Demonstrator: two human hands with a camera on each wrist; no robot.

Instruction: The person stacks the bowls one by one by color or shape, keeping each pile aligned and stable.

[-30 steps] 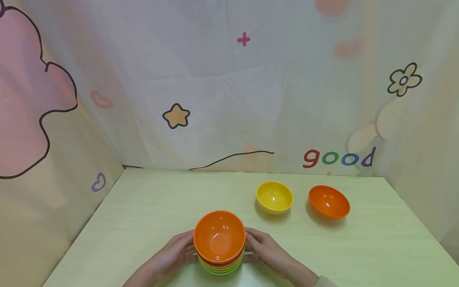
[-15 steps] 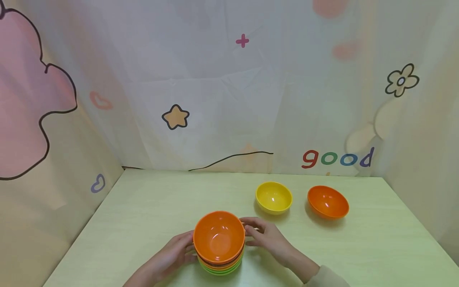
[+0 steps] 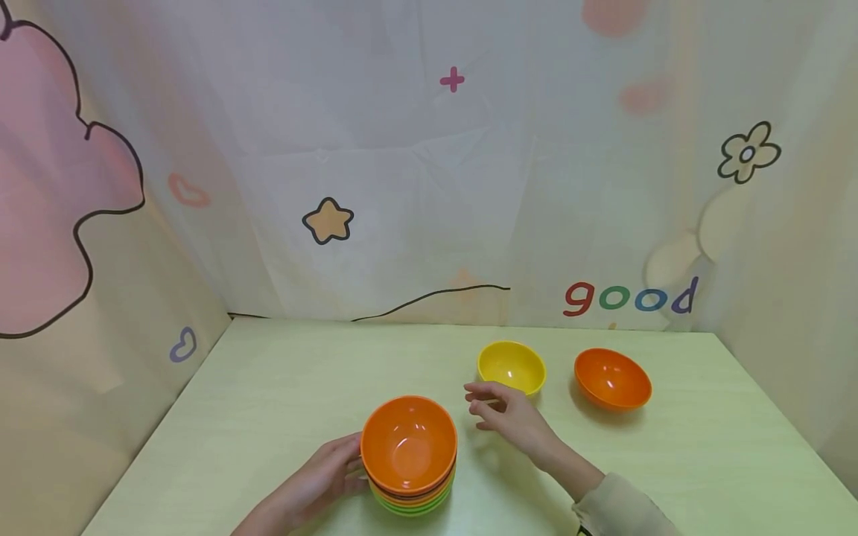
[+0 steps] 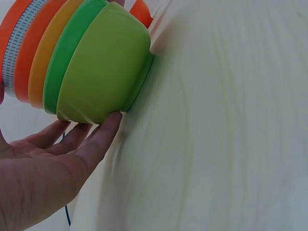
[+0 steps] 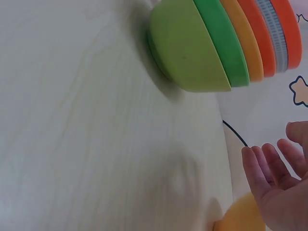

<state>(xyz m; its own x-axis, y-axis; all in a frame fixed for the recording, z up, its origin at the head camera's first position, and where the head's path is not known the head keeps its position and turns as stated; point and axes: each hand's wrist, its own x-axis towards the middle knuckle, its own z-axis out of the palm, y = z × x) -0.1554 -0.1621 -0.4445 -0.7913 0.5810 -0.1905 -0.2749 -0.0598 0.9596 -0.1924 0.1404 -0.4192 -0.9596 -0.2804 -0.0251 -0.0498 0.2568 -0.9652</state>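
Observation:
A stack of bowls [image 3: 410,445] stands near the front of the table, an orange bowl on top. The left wrist view shows its layers: orange, a pale patterned band, red-orange, yellow-orange, green, and a light green bowl [image 4: 103,65] at the bottom. My left hand [image 3: 325,470] touches the stack's left side, its fingers fairly straight against the lower bowls. My right hand [image 3: 516,424] is in the air to the right of the stack, apart from it, fingers loosely bent and holding nothing. It partly covers the front of a yellow bowl [image 3: 511,361].
Right of the yellow bowl, an orange bowl [image 3: 611,378] sits tilted on the pale green table [image 3: 302,365]. A printed cloth [image 3: 402,186] hangs behind the table and along both sides.
My right hand has let go of the stack's right side and moved away, up and right toward the yellow bowl. My left hand and the stack have stayed in place.

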